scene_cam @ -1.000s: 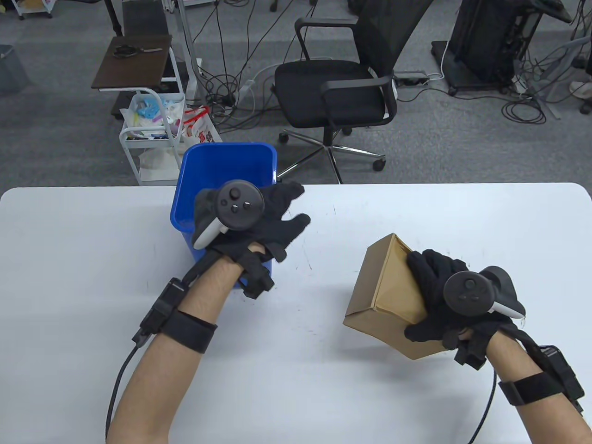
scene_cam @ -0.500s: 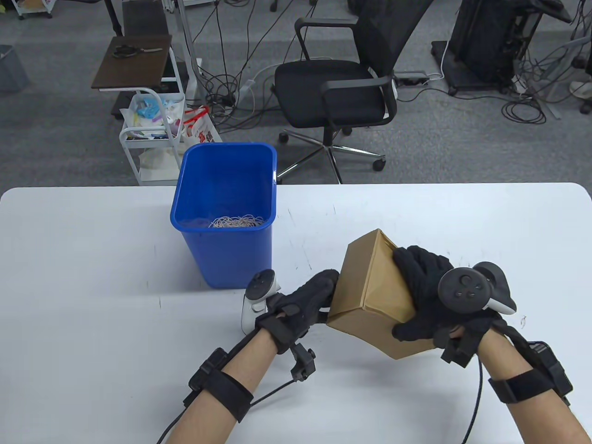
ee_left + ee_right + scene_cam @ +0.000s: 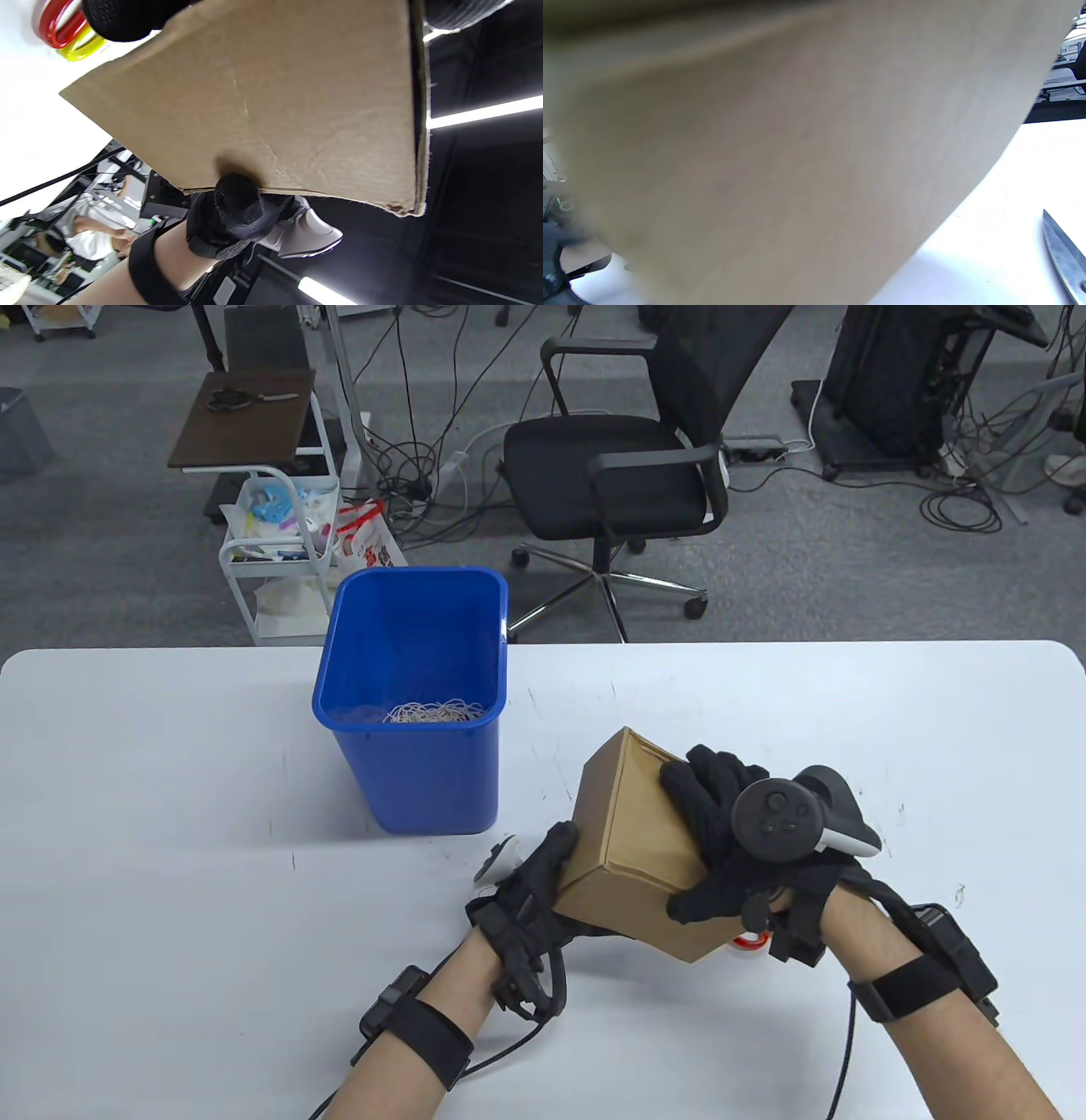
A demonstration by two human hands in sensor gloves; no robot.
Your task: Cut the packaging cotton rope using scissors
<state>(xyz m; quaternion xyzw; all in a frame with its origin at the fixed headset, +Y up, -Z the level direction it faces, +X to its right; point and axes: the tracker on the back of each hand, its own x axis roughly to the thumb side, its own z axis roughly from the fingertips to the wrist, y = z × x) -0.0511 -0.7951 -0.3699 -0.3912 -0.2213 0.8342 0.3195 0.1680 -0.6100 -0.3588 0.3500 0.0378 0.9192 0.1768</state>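
Cardboard box (image 3: 632,848) tilted above the white table (image 3: 170,814), clasped by right hand (image 3: 747,848) over the top, left hand (image 3: 530,891) beneath. Likely light, stiff, crushable (best held by edges). No rope visible on it; scissors (image 3: 1067,254) alongside.

A plain brown cardboard box (image 3: 632,831) sits tilted above the near middle of the white table, one corner pointing down. Scissors lie beneath it: red and yellow handle loops (image 3: 68,34) peek out at its near right, and a grey steel blade (image 3: 1065,254) rests flat on the tabletop.
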